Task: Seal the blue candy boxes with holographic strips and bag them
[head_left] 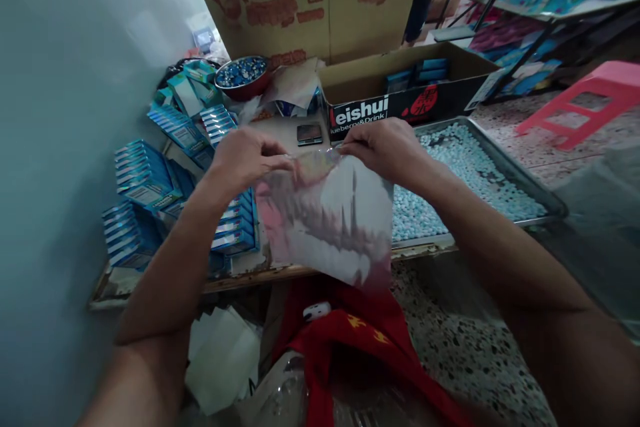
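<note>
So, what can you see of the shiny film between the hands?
The shiny film looks like thin, silvery plastic, creased, with pinkish areas at left and lower right. It hangs by the table's front edge, top pinched by the left hand and right hand. Whether it is a bag is unclear.

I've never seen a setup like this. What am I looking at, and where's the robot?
There is no robot here: these are a person's own bare hands. The single picture comes from a camera worn on the head, looking forward and down, so the arms reach in from below. The left hand and right hand pinch the upper edge of what looks like a shiny plastic bag. On the left are stacks of blue boxes; behind them is a red bowl. On the right, a metal tray holds many small pale-blue and white pieces, with an open carton behind.
</note>
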A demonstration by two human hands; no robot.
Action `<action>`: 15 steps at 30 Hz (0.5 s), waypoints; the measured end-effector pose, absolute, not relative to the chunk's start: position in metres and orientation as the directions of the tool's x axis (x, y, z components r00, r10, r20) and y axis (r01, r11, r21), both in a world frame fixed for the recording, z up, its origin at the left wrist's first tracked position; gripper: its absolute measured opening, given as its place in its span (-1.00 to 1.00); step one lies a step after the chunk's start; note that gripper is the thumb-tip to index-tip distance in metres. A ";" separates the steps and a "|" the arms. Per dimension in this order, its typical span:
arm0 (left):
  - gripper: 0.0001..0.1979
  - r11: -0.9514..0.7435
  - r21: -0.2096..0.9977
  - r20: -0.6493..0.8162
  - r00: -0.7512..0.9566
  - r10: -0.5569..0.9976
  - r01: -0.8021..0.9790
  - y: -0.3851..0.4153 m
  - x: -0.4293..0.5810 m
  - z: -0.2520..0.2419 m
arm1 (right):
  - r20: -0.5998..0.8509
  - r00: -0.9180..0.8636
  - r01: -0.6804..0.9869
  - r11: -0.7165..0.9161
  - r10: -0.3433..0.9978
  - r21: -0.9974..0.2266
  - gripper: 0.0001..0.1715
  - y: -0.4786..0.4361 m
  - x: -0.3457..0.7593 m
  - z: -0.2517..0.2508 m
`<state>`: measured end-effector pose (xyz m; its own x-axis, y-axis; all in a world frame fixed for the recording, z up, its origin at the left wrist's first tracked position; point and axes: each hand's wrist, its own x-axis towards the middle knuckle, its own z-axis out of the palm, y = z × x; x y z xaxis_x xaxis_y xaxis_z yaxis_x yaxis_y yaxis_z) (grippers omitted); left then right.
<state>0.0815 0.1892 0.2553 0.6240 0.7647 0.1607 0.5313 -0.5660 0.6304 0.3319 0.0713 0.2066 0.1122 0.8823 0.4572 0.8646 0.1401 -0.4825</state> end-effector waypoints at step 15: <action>-0.68 -0.208 0.901 -0.005 0.487 0.873 0.382 0.249 0.080 0.187 | 0.140 0.429 0.227 0.043 0.892 -0.973 -0.60 0.090 0.399 0.141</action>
